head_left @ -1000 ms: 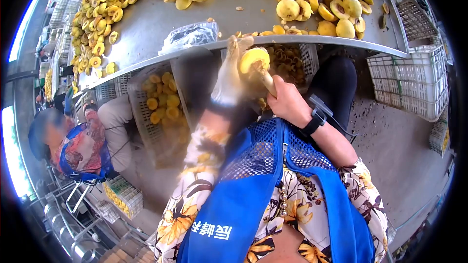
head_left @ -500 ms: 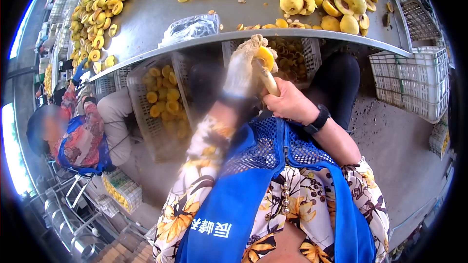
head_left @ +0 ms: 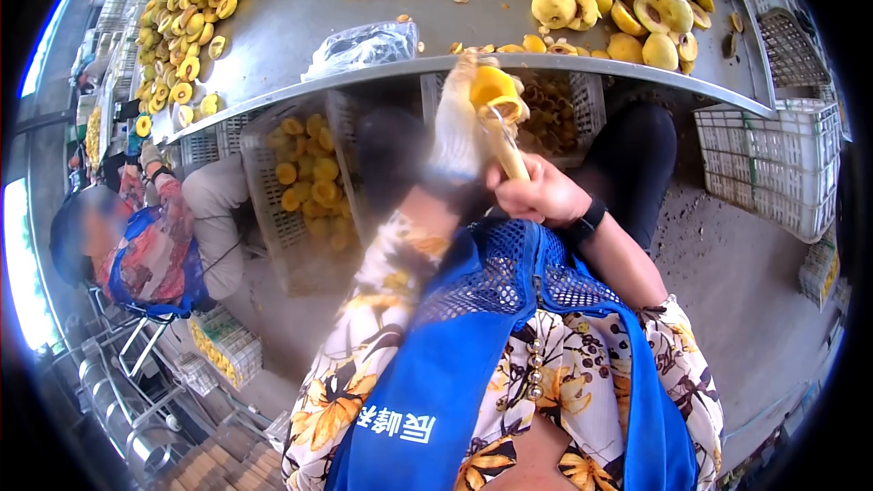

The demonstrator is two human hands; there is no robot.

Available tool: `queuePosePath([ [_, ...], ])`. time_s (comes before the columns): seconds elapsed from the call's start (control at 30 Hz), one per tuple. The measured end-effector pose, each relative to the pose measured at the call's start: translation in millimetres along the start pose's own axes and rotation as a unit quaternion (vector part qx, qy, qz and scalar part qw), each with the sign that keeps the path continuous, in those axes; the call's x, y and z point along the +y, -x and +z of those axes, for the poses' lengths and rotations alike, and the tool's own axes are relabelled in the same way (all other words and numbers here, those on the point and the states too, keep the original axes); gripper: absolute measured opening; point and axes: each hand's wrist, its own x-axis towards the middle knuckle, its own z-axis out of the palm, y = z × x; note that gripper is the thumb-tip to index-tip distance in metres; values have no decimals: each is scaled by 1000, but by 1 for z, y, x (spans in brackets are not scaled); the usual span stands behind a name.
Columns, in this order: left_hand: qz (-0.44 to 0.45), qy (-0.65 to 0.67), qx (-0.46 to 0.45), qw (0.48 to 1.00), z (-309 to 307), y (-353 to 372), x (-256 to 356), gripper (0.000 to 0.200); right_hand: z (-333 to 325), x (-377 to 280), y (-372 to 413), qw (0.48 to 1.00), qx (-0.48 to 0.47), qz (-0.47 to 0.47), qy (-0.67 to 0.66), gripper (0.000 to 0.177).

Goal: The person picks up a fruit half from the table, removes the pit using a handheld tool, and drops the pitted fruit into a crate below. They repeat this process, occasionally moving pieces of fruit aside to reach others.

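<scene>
My left hand [head_left: 461,132], in a whitish glove, is wrapped round a yellow fruit half [head_left: 494,91] just beyond the table's near edge. Bare and wearing a black wristband, my right hand [head_left: 543,189] grips the pale handle of a pitting tool [head_left: 503,147]. The tool's metal end touches the hollow of the fruit half, which faces me. Below the hands a crate [head_left: 589,109] holds cut fruit pieces. More fruit halves [head_left: 557,7] lie piled on the metal table [head_left: 455,27].
A clear plastic bag [head_left: 364,47] lies at the table's edge. A crate of fruit halves [head_left: 266,173] stands left of my legs. Stacked white crates [head_left: 768,159] are at the right. A co-worker [head_left: 145,250] in a blue apron sits at the left.
The fruit half in my left hand has turned so its hollow shows, with the tool's tip now at it. The co-worker's hands have moved down from the table edge.
</scene>
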Motion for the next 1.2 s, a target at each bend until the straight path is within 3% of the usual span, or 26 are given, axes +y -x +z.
queuePosePath([
  [0.03, -17, 51, -2, 999, -9, -8, 2, 40, -3, 2, 0, 998, -41, -30, -31, 12],
  [0.07, -32, 104, -3, 994, -17, -14, 3, 41, -7, -1, 2, 998, -21, -37, -36, 11],
  [0.1, 43, 82, 26, 995, -15, -14, 6, 41, -10, -6, 5, 998, -1, -47, -42, 11],
  [0.13, 53, 55, 103, 992, -14, -8, 15, 38, -13, -9, 6, 997, 19, -58, -50, 10],
  [0.17, 57, 64, 74, 994, -24, -4, 23, 36, -12, -15, 2, 993, 94, -50, 59, 10],
  [0.2, 60, 73, 45, 994, -38, 0, 32, 35, -7, -24, 2, 948, 204, 12, 245, 13],
  [0.27, 76, 55, 25, 995, -68, 14, 61, 33, -37, -5, -2, 901, 250, -14, 354, 16],
  [0.33, 188, -130, 110, 967, -109, 37, 91, 39, -32, -16, 6, 920, 264, 26, 288, 16],
  [0.37, 243, -349, 250, 870, -125, 41, 100, 42, -34, -16, 8, 923, 268, 27, 276, 17],
  [0.4, 281, -539, 371, 702, -134, 44, 106, 44, -37, -13, 7, 913, 280, 7, 296, 18],
  [0.47, 233, -632, 435, 597, -114, 53, 120, 48, -42, -6, 1, 892, 299, -30, 338, 19],
  [0.5, 294, -720, 343, 526, -116, 44, 133, 44, -40, -7, 0, 891, 303, -32, 337, 22],
  [0.53, 260, -674, 332, 607, -70, 41, 126, 40, -38, -6, -1, 886, 307, -47, 345, 23],
  [0.57, 313, -735, 282, 532, -69, 14, 120, 38, -38, -5, -3, 880, 311, -64, 355, 24],
  [0.6, 341, -773, 185, 502, -51, -11, 112, 34, -38, -6, -4, 872, 315, -82, 364, 25],
  [0.63, 430, -745, 109, 498, -23, -34, 93, 32, -34, -9, 0, 873, 311, -88, 366, 27],
  [0.67, 492, -776, 15, 394, 19, -45, 82, 33, -31, -11, 4, 875, 320, -88, 352, 27],
  [0.7, 507, -752, 5, 422, 23, -92, 63, 37, -28, -13, 9, 877, 329, -88, 338, 26],
  [0.77, 280, -848, -9, 450, 80, -115, 35, 53, -26, -18, 21, 861, 346, -88, 363, 27],
  [0.83, 161, -872, -86, 455, 100, -152, 10, 58, -29, -15, 33, 852, 366, -85, 364, 28],
  [1.0, 173, -861, -96, 468, 89, -182, -3, 50, -44, 0, 47, 815, 399, -173, 382, 27],
  [1.07, 95, -731, -83, 670, 78, -161, 15, 40, -50, -6, 42, 782, 395, -237, 419, 27],
  [1.1, 39, -586, -80, 805, 81, -134, 26, 38, -50, -14, 37, 771, 397, -272, 417, 27],
  [1.13, -15, -415, -71, 907, 81, -104, 34, 38, -49, -21, 32, 769, 401, -290, 405, 27],
  [1.2, -10, -173, -148, 974, 59, -71, 37, 40, -42, -31, 18, 781, 410, -274, 384, 28],
])
